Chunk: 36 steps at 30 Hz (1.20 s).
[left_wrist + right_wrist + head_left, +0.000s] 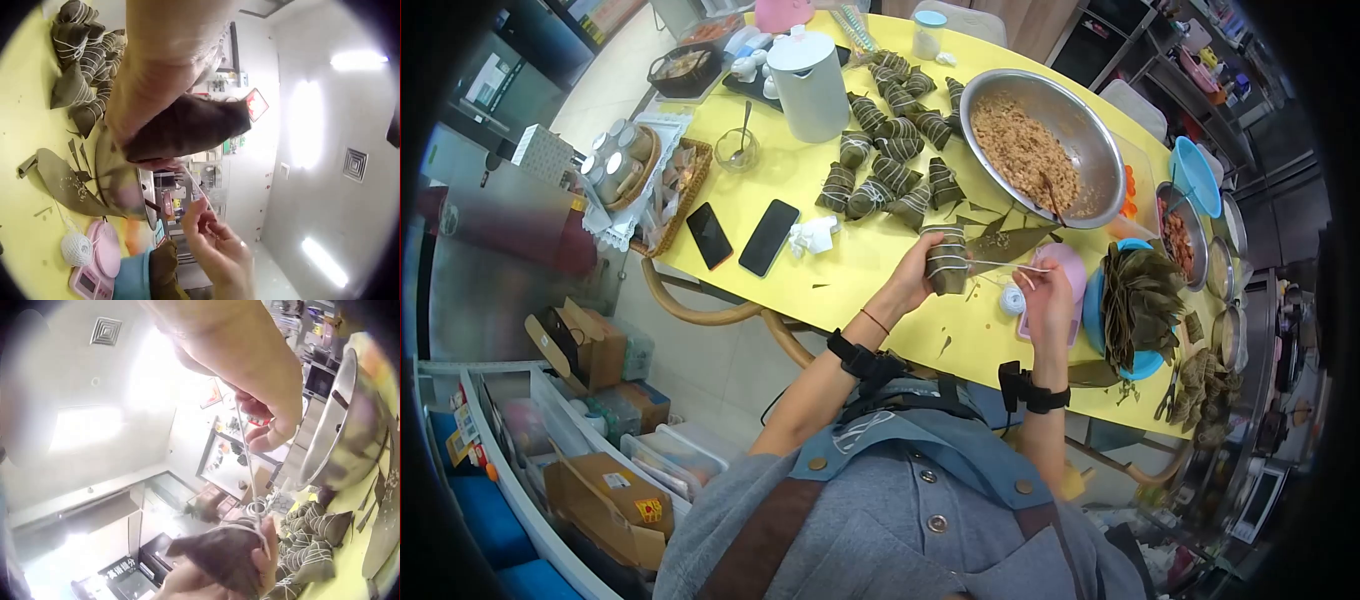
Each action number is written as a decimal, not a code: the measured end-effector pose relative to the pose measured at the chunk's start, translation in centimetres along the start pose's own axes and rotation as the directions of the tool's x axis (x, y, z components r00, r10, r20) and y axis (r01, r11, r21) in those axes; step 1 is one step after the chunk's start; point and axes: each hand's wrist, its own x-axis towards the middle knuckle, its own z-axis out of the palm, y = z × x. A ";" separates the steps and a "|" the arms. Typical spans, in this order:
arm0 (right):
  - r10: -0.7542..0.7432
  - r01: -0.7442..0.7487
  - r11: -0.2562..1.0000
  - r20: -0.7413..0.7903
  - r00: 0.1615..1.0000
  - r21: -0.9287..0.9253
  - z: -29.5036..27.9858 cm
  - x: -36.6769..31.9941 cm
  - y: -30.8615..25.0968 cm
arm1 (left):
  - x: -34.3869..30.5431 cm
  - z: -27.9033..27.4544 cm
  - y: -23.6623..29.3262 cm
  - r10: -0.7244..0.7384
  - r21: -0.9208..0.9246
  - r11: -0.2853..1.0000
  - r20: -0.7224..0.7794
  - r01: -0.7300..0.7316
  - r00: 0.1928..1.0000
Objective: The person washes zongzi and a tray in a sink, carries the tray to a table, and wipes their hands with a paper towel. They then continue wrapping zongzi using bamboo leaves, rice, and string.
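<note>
My left hand (911,281) grips a leaf-wrapped rice dumpling (946,262) above the yellow table, with white string wound round it in several turns. From the dumpling a taut length of string (1000,264) runs to my right hand (1053,305), whose fingers pinch it off to the right. In the left wrist view the dumpling's dark leaf (194,128) juts out past the left hand. The right wrist view shows string wraps across the dumpling (228,553) near the left fingers. A ball of white string (77,249) lies beside a pink kitchen scale (107,256).
Several tied dumplings (897,174) cluster beyond my left hand. A steel bowl of rice filling (1025,150) stands behind, near loose leaves (1020,243). Right of me, a blue basin (1142,362) holds upright leaves (1138,305). Two phones (769,238) lie at the left.
</note>
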 end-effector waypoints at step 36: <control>0.485 -0.557 0.462 0.329 0.810 0.690 2.2 -0.6 7.3 | -0.4 1.7 -0.2 0.066 -0.042 0.996 -0.179 -0.074 0.982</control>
